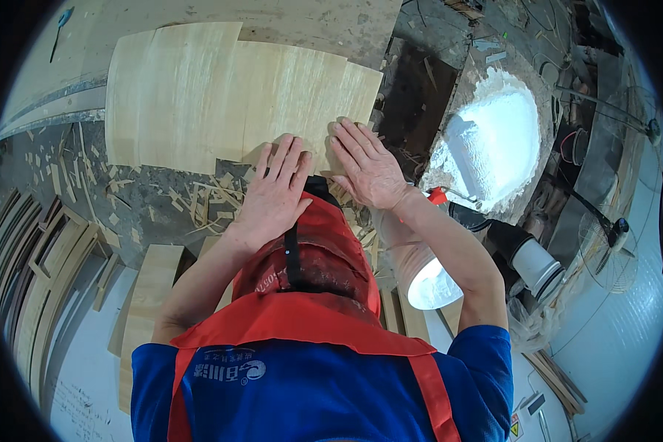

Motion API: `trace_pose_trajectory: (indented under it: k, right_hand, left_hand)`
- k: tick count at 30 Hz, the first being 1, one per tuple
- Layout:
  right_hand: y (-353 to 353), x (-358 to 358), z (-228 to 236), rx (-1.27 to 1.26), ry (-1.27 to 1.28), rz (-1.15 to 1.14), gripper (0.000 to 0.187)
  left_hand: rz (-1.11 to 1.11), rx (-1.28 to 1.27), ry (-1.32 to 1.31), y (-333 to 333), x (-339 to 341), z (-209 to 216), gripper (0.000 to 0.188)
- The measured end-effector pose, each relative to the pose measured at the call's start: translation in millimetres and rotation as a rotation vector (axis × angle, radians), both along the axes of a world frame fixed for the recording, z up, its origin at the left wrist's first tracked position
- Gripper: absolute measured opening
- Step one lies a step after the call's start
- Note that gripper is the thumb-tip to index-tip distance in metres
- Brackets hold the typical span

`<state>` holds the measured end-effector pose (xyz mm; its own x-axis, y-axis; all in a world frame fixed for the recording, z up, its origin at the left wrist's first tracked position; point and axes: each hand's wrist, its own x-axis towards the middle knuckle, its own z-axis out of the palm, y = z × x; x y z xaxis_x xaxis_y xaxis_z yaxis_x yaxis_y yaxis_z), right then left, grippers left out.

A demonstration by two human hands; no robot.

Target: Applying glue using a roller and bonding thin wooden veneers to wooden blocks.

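Note:
Pale wooden boards (295, 92) lie edge to edge on the work table (309, 22), their outer edges slightly stepped. My left hand (278, 184) rests flat at the near edge of the boards, its fingers stretched out and a little apart. Beside it, my right hand (368, 166) lies on the near right part of the boards, fingers extended. Neither hand grips anything. Below my hands hangs the red apron (302, 258) that I wear over a blue shirt.
Wood offcuts (199, 202) litter the floor below the table. Curved wooden frames (59, 272) stand at the left. To the right are a white-coated surface (504, 140), a red-handled tool (437, 195), a white bucket (431, 283) and a fan (610, 250). A blue-handled tool (62, 22) lies far left.

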<state>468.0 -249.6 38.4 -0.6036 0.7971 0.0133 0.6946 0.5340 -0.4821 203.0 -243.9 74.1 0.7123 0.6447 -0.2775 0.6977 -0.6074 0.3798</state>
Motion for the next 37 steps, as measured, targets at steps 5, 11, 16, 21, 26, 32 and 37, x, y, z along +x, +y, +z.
trace_pose_trajectory:
  k: [5,11,16,21,26,32,37]
  right_hand:
    - [0.9,1.4,0.0,0.019,-0.011,0.013,0.076]
    - [-14.5,-9.6,1.2,-0.011,0.055,0.027,0.076]
    - [-6.0,0.0,-1.6,0.001,0.063,-0.022,0.078]
    - [15.6,10.0,-3.9,0.071,0.013,-0.093,0.078]
    - [19.2,9.1,-4.3,0.087,0.008,-0.078,0.078]
    - [21.4,8.3,-0.4,0.071,0.006,-0.084,0.078]
    - [44.7,7.1,-1.3,0.079,-0.005,-0.031,0.078]
  left_hand:
    - [-0.017,-0.005,-0.007,-5.4,8.3,-0.9,0.083]
    - [-0.031,-0.001,0.029,-6.5,10.2,-1.3,0.083]
    - [-0.025,0.003,0.032,-4.9,11.4,0.9,0.082]
    - [-0.036,-0.01,0.045,-6.1,12.3,2.3,0.082]
    - [-0.03,-0.015,0.045,-5.1,13.0,2.8,0.082]
    - [-0.039,-0.033,0.064,-4.9,12.0,2.8,0.082]
    - [-0.039,-0.043,0.076,-3.8,12.7,0.6,0.083]
